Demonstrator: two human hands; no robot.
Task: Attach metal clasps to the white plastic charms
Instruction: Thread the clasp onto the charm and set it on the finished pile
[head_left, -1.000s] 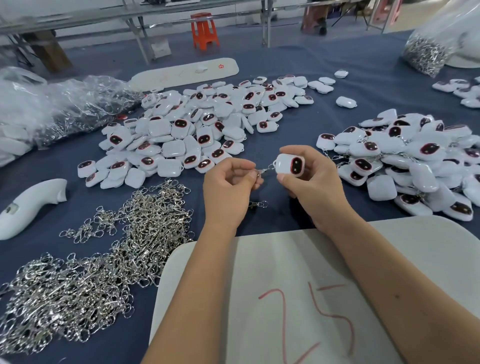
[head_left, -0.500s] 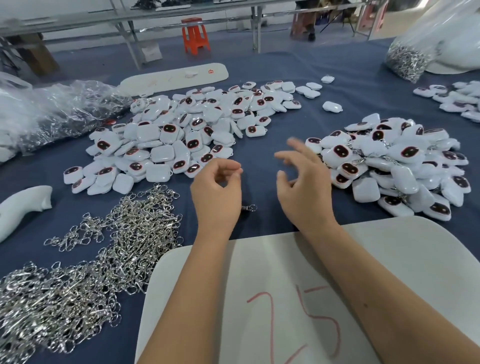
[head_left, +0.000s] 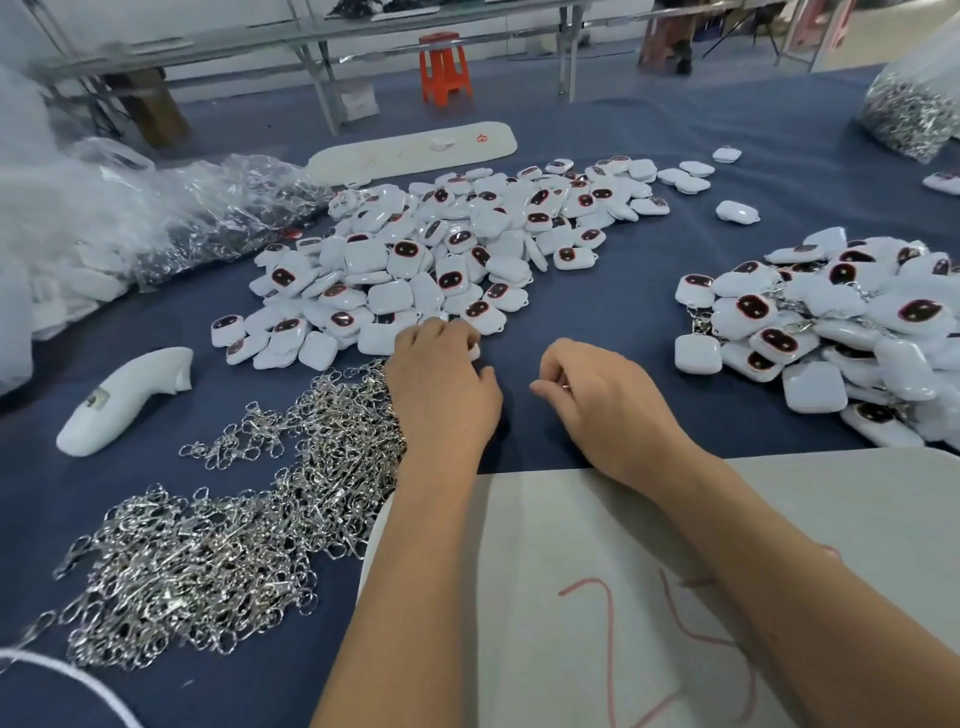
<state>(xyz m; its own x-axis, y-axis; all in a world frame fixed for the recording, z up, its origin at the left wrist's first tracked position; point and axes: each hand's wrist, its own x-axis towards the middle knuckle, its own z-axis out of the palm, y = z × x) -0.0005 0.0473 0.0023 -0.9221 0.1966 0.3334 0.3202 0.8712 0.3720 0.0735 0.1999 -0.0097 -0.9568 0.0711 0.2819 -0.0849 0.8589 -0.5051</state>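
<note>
Charms (head_left: 447, 249), white squares with dark oval faces, lie heaped on the blue cloth (head_left: 597, 306) that covers your table, just beyond your left hand (head_left: 441, 389). A second heap of charms (head_left: 831, 322), with chains showing among them, sits off to the side of your right hand (head_left: 608, 400). Behind the table you have metal-legged benches and an orange stool (head_left: 444, 67). A long white tray (head_left: 415, 150) lies past the far heap, crinkled clear bags (head_left: 171, 218) sit well out beyond your left hand, and another clear bag of metal parts (head_left: 909, 114) sits far out past your right.

Your forearms cross a pale board (head_left: 597, 597) marked with red strokes. Loose metal clasps (head_left: 234, 519) spread in a silver pile beside your left wrist, touching it. Further out on that side lies a white handle-shaped piece (head_left: 124, 400).

Your left hand reaches forward, fingers curled down onto the near edge of the charm heap; you seem to be touching a charm there, but I cannot tell whether you grip it. Your right hand rests on the cloth just beside the left, fingers curled in around something small and shiny, likely a clasp, mostly hidden.
</note>
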